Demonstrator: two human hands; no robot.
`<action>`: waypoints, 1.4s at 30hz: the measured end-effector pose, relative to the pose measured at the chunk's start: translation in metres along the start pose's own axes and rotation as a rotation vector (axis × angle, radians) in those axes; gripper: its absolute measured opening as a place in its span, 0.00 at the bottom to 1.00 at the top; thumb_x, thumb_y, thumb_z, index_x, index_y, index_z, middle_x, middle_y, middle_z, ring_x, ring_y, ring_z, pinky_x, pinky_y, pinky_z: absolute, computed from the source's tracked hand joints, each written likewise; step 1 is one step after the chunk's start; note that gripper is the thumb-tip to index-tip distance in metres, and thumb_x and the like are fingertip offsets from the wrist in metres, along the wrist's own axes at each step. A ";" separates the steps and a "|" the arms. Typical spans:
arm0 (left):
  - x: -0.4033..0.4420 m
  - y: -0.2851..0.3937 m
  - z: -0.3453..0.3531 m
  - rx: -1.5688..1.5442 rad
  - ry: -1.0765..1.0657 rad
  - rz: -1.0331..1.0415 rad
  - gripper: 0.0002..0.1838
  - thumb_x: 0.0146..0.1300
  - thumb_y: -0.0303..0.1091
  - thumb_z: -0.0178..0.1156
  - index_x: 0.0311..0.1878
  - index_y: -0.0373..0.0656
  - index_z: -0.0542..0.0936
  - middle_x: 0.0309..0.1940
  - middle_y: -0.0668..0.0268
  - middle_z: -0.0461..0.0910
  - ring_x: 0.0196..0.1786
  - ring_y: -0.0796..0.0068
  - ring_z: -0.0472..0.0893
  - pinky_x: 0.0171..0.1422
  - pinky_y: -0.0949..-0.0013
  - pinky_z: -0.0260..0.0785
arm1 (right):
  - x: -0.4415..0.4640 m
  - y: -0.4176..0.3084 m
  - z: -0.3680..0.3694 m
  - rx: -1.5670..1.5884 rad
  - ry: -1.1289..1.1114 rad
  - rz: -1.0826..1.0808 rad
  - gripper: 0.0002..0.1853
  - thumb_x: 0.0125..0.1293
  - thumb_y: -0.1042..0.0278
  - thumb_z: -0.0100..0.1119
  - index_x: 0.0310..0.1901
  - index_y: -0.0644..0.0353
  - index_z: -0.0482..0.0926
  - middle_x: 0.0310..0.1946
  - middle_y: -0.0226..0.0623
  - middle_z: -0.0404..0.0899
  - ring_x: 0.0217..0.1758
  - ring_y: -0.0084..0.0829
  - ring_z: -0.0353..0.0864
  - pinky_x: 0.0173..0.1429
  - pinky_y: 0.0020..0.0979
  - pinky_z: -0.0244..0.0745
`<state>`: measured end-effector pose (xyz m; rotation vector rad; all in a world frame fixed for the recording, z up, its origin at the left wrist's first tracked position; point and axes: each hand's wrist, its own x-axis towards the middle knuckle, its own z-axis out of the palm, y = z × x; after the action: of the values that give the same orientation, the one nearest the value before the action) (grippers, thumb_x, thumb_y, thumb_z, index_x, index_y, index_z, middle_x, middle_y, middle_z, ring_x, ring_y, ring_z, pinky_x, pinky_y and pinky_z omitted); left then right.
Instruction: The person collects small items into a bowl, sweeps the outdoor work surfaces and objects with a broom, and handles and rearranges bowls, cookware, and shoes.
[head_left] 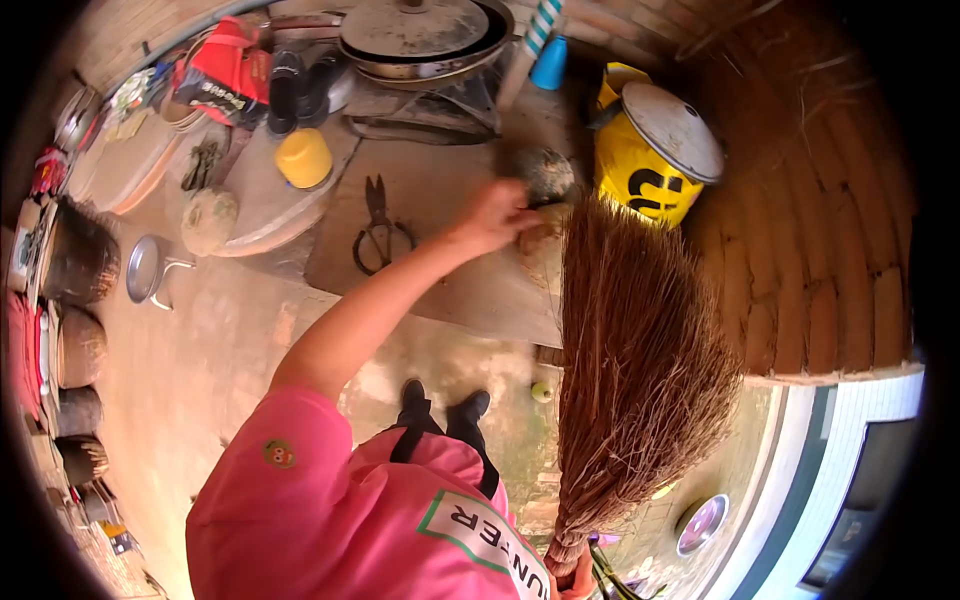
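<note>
My left hand [492,216] reaches forward over the raised ledge, slightly blurred, with its fingers curled together. Whatever is between them, if anything, I cannot make out. Just beyond its fingertips sits a dark, mottled round object [546,174], and a tan lump [543,245] lies below them. At the bottom of the view my right hand [575,578], mostly cut off, grips the bound end of a brown twig broom [640,350]. The broom's bristles fan upward toward a yellow bag [650,165] with a grey lid [672,132] on top.
Black-handled scissors [378,235] lie on the ledge near a yellow container [303,158]. A large lidded pan [420,45] stands behind. A small saucepan [146,268] is at left, with several dark pots along the edge. A brick wall [810,250] rises at right; a round plate [702,525] lies below.
</note>
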<state>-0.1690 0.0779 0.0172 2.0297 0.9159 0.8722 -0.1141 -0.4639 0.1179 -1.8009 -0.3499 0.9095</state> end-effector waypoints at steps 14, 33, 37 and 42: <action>-0.227 -0.135 -0.351 1.126 0.869 -0.525 0.26 0.52 0.41 0.73 0.51 0.37 0.79 0.44 0.48 0.81 0.46 0.45 0.81 0.55 0.52 0.73 | 0.037 0.004 0.026 -0.101 -0.184 -0.048 0.33 0.60 0.85 0.62 0.69 0.68 0.67 0.42 0.34 0.80 0.36 0.18 0.74 0.41 0.20 0.70; -0.254 -0.262 -0.486 0.435 0.287 -0.734 0.15 0.59 0.33 0.58 0.17 0.41 0.76 0.09 0.66 0.69 0.11 0.74 0.68 0.14 0.68 0.54 | 0.040 -0.004 0.073 -0.625 -0.475 -0.368 0.35 0.52 0.71 0.73 0.64 0.60 0.75 0.39 0.53 0.84 0.40 0.48 0.87 0.44 0.35 0.82; -0.240 -0.218 -0.459 0.100 0.415 -0.656 0.17 0.60 0.32 0.57 0.14 0.45 0.73 0.09 0.72 0.66 0.10 0.83 0.61 0.14 0.75 0.46 | 0.038 0.002 0.074 -0.530 -0.456 -0.318 0.35 0.53 0.69 0.74 0.65 0.60 0.75 0.38 0.54 0.83 0.38 0.48 0.88 0.42 0.35 0.81; -0.221 -0.170 -0.441 -0.019 0.459 -0.780 0.14 0.60 0.31 0.57 0.17 0.46 0.74 0.11 0.72 0.66 0.11 0.84 0.60 0.15 0.77 0.44 | 0.035 -0.005 0.071 -0.472 -0.443 -0.276 0.34 0.54 0.68 0.75 0.64 0.62 0.75 0.40 0.52 0.84 0.40 0.46 0.88 0.44 0.35 0.81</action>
<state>-0.6876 0.1279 0.0378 1.2667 1.7726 0.8805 -0.1406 -0.3923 0.0958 -1.8883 -1.1462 1.0834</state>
